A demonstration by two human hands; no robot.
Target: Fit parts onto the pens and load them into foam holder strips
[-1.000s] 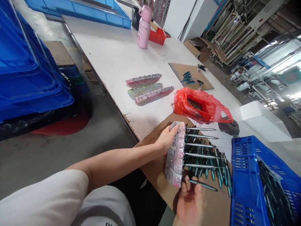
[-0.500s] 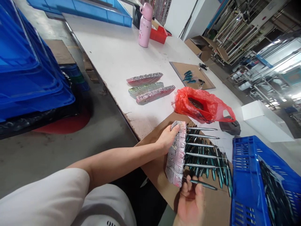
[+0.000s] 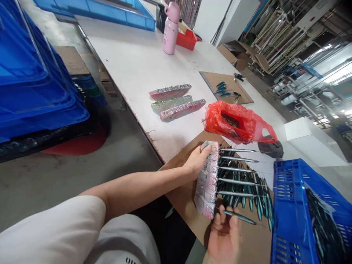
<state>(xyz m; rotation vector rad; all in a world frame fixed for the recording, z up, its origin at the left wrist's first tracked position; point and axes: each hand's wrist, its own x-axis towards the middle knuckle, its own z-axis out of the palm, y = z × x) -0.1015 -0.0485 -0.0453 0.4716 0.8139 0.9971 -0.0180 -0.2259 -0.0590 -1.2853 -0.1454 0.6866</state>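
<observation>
My left hand (image 3: 198, 161) grips a pale pink, foil-wrapped block (image 3: 206, 189) by its upper end. Several slim silvery pieces (image 3: 238, 181) stick out in a row from the block's right edge. Below them, my right hand (image 3: 224, 229) has its fingers closed around the near end of one more slim dark piece (image 3: 240, 217), close to the block's lower corner. Beneath the row, many teal-and-black slim pieces (image 3: 247, 201) lie on a cardboard sheet (image 3: 183, 200).
A blue crate (image 3: 288, 209) with dark pieces stands at the right. Beyond the hands are a red plastic bag (image 3: 247, 128), three foil-covered blocks (image 3: 183, 110), a board (image 3: 242, 93) with small teal pieces, and a pink bottle (image 3: 170, 35). Blue bins (image 3: 35, 80) are stacked at left.
</observation>
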